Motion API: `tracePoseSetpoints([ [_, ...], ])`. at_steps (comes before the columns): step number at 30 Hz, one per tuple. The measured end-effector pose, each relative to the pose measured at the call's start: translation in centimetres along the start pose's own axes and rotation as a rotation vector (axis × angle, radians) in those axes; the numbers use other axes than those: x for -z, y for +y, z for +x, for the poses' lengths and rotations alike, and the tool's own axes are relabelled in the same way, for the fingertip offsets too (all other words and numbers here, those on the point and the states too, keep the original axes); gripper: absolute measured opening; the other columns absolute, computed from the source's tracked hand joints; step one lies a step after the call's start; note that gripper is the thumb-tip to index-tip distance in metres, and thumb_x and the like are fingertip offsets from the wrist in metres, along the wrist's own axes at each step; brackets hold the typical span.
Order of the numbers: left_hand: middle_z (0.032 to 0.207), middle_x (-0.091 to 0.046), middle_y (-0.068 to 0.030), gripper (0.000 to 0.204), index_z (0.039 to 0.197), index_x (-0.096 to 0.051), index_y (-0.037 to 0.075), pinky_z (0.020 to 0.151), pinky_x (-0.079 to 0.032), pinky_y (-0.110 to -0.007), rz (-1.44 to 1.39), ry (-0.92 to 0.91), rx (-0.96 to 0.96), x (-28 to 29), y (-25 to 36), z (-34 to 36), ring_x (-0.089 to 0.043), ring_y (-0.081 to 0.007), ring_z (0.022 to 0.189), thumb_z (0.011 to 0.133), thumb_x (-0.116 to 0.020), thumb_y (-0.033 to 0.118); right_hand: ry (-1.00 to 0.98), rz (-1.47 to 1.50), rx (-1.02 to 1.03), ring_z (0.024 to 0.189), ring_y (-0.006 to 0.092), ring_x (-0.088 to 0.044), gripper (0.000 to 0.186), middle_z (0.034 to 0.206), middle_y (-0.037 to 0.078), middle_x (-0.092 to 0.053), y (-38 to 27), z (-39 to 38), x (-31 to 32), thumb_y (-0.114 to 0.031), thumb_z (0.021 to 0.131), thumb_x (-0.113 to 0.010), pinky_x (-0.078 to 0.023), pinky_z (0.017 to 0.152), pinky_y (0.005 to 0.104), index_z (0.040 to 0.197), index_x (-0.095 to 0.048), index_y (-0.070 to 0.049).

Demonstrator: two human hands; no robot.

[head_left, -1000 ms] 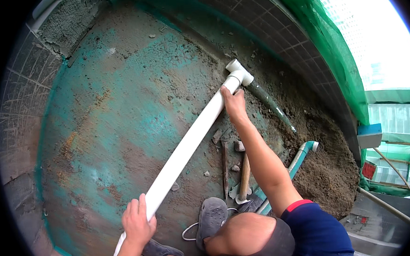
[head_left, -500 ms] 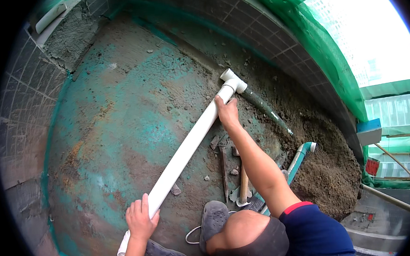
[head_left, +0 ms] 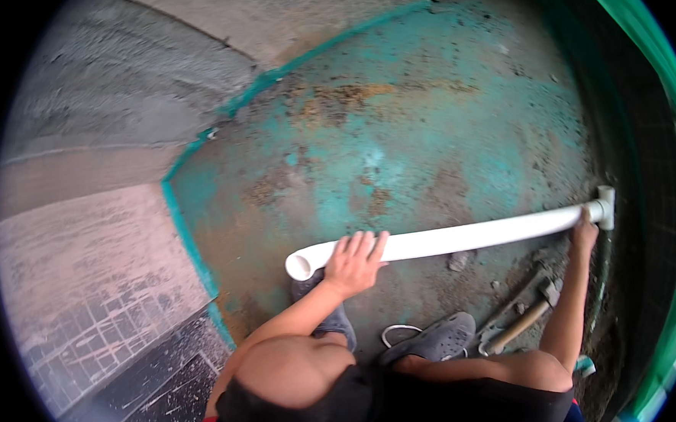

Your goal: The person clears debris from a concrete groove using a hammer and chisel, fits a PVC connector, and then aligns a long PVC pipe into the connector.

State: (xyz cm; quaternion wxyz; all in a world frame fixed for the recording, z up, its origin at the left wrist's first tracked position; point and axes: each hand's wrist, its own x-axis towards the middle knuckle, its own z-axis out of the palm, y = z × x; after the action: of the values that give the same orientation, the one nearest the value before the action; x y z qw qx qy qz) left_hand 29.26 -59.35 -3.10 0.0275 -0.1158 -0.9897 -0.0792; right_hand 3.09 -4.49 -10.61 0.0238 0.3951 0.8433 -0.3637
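Observation:
A long white plastic pipe (head_left: 469,237) lies across the view in front of me, its open end at the left. A white tee fitting (head_left: 607,206) sits on its right end. My left hand (head_left: 354,264) is closed over the pipe a little way in from the open end, fingers over the top. Beside the tee, my right hand (head_left: 583,235) grips the pipe, with part of its fingers hidden. Below the pipe, near my right forearm, a hammer (head_left: 521,325) with a wooden handle rests on the floor.
My grey clogs (head_left: 440,337) stand on the floor (head_left: 366,171), stained green and brown. Tiled and plastered walls (head_left: 110,246) rise at the left, with a green strip along their base. Green netting (head_left: 654,49) borders the right side. A green pipe end (head_left: 585,365) shows at lower right.
My view has swung left, so the pipe now runs nearly level instead of slanting. Its open left end now faces into view. Both hands still hold it; my left hand sits further from that end.

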Motion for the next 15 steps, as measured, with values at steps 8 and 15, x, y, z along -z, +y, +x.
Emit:
tracePoseSetpoints([
  [8,0.117,-0.061,-0.0139,0.069,0.138,-0.055,0.004,0.087,-0.048,-0.042,-0.043,-0.005,-0.008,-0.7,-0.9,1.0,-0.059,-0.0312,0.106,0.083,-0.074,0.042,-0.025,0.216,-0.019,0.047,0.0119,-0.042,0.058,0.065,0.001,-0.052,0.4,-0.7,-0.2,-0.054,0.091,-0.073,-0.03,0.044,0.0308,0.094,-0.061,0.002],
  [15,0.118,-0.061,-0.017,0.075,0.136,-0.055,0.001,0.088,-0.049,-0.045,-0.072,0.034,0.014,-1.5,-0.8,0.9,-0.061,-0.0349,0.105,0.078,-0.079,0.042,0.032,-0.019,0.022,0.097,0.0328,-0.064,0.078,0.107,0.024,-0.068,-2.0,-3.4,0.3,-0.054,0.091,-0.073,-0.05,0.089,0.0458,0.117,-0.06,0.018],
])
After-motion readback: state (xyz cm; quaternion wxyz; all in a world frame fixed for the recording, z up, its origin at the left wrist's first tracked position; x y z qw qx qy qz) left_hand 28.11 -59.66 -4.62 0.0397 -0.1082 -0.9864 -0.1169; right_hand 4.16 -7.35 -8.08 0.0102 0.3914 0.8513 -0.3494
